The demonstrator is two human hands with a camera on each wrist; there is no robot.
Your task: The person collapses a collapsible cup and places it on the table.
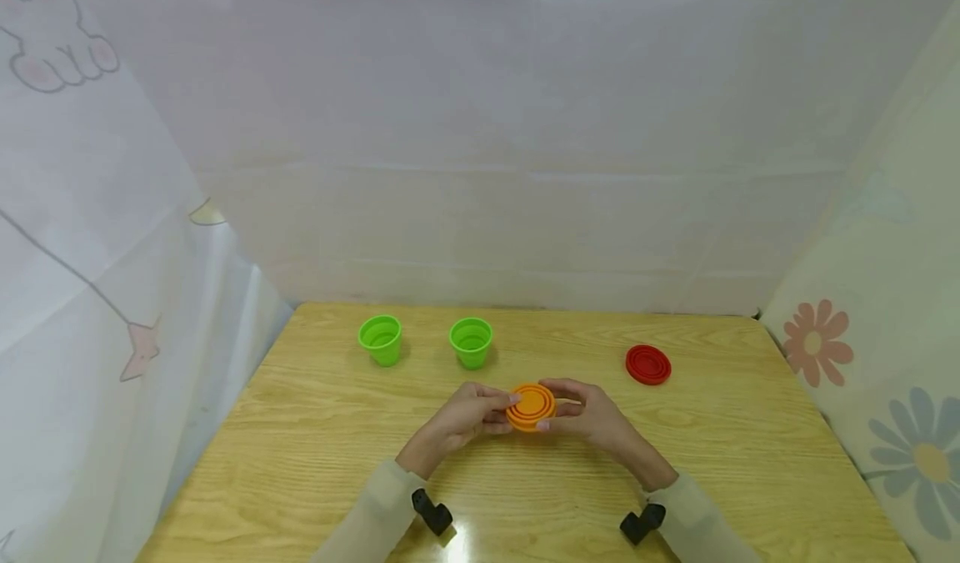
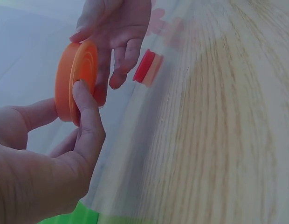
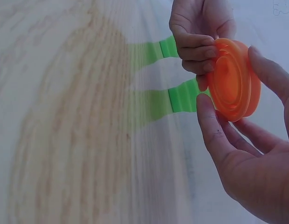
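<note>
An orange collapsible cup [image 1: 532, 407], folded flat into rings, is held above the table between both hands. My left hand [image 1: 468, 417] pinches its left side, with the thumb over the ringed face and the fingers behind. On the opposite side, my right hand [image 1: 592, 419] grips the rim between thumb and fingers. Seen from the left wrist, the flattened cup [image 2: 65, 84] stands nearly on edge. The right wrist view shows its concentric rings [image 3: 228, 79] and the right thumb at the outer rim.
Two green cups [image 1: 381, 342] [image 1: 472, 344] stand opened out at the back left of the wooden table [image 1: 300, 463]. A red collapsible cup [image 1: 648, 364] lies folded flat at the back right. Pale cloth [image 1: 525, 129] hangs behind the table and at its sides.
</note>
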